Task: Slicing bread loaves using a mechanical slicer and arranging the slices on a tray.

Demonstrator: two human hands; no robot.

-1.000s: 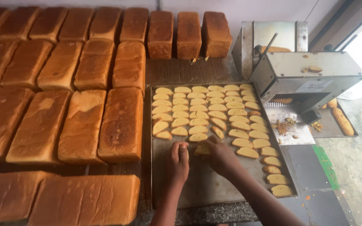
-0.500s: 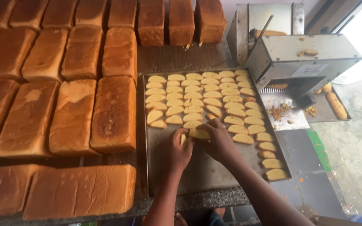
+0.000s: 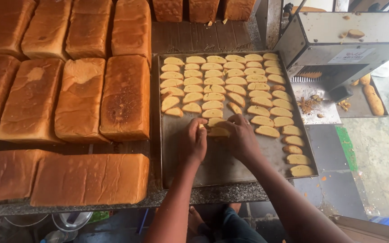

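A metal baking tray (image 3: 212, 173) lies on the counter, its far half covered with rows of pale bread slices (image 3: 223, 83). My left hand (image 3: 193, 143) and my right hand (image 3: 237, 137) meet near the tray's middle. Together they pinch a small stack of slices (image 3: 217, 131) just below the laid rows. A column of slices (image 3: 293, 144) runs down the tray's right edge.
Several large brown bread loaves (image 3: 79, 99) fill the counter left of the tray, with more (image 3: 88, 177) along the front edge. A metal slicing machine (image 3: 343, 38) stands at the right, crumbs and a bread piece (image 3: 373, 99) below it. Floor lies to the right.
The view has shifted so the tray sits more central. Both hands stay together on the slices at the tray's middle, moved slightly toward the laid rows.
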